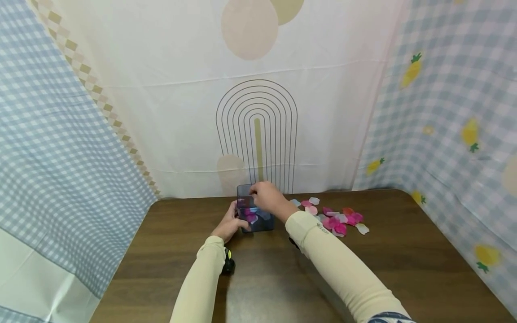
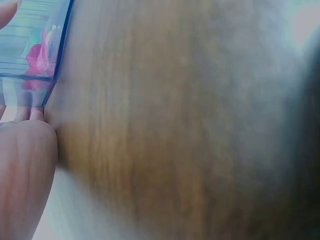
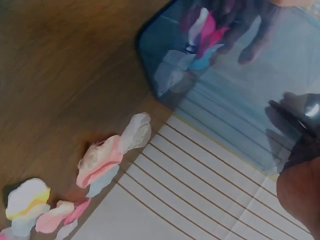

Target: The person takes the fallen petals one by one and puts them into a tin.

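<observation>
A see-through blue plastic box (image 1: 264, 224) stands near the table's back edge, its lid (image 1: 244, 193) raised. Pink, white and blue artificial petals (image 1: 251, 215) lie inside. My left hand (image 1: 230, 224) grips the box from its left side, thumb along the front; part of that hand shows in the left wrist view beside the box wall (image 2: 59, 55). With bent fingers, my right hand (image 1: 268, 197) holds the lid near its right edge. In the right wrist view, one finger (image 3: 300, 195) meets the edge of the lid (image 3: 240, 95); the other fingertips are mostly hidden.
Loose petals (image 1: 333, 222) in pink, red and white are scattered on the wooden table (image 1: 169, 269), right of the box. A patterned white cloth (image 1: 323, 134) hangs right behind the table's back edge. Checked cloths (image 1: 72, 134) hang at both sides.
</observation>
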The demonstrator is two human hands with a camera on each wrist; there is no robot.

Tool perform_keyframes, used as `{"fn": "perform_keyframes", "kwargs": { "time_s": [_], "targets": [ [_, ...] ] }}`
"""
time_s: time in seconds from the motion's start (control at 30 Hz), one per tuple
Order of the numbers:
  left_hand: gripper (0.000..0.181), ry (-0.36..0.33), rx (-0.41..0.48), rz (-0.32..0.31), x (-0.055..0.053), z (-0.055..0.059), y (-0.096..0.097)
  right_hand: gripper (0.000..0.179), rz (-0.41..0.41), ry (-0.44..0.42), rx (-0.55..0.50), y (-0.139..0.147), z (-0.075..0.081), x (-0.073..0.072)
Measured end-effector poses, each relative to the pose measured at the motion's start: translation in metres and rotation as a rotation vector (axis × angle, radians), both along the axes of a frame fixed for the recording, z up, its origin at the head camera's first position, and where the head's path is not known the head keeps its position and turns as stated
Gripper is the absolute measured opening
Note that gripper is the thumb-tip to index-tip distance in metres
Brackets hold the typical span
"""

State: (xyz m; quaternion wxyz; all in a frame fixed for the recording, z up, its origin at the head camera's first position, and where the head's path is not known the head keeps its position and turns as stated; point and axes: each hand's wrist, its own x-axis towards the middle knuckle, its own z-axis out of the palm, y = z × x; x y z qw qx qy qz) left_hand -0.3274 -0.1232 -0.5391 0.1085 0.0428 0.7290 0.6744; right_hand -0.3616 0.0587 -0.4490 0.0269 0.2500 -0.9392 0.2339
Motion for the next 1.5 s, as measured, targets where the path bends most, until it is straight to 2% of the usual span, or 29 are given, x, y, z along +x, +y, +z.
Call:
{"fn": "perform_keyframes", "kwargs": {
  "time_s": [0.27, 0.43, 0.5, 0.67, 0.87, 1.0, 1.2, 1.5],
  "targets": [
    [0.101, -0.004, -0.021, 0.011, -0.001, 0.001, 0.0, 0.029, -0.002, 0.089, -0.098, 0.009, -0.002, 0.005],
    [0.099, -0.006, -0.023, 0.01, -0.001, 0.001, 0.001, 0.035, 0.016, 0.184, -0.118, 0.034, 0.0, 0.011],
    [0.098, -0.011, -0.019, 0.006, -0.001, 0.001, 0.002, 0.037, 0.016, 0.221, -0.122, 0.054, 0.001, 0.014],
    [0.095, -0.016, -0.025, -0.034, -0.003, -0.001, 0.002, 0.039, -0.028, 0.241, -0.128, 0.118, 0.0, 0.025],
    [0.092, -0.018, -0.034, -0.045, -0.004, -0.002, -0.002, 0.034, -0.119, 0.278, -0.118, 0.194, -0.008, 0.044],
    [0.092, -0.01, -0.034, -0.044, -0.004, -0.003, -0.002, 0.031, -0.18, 0.274, -0.082, 0.228, -0.015, 0.058],
    [0.093, -0.008, -0.023, -0.036, -0.003, -0.001, -0.002, 0.031, -0.19, 0.242, -0.027, 0.246, -0.018, 0.073],
    [0.094, -0.006, -0.043, -0.031, 0.0, 0.0, -0.003, 0.028, -0.144, 0.246, 0.034, 0.252, -0.03, 0.075]
  ]
}}
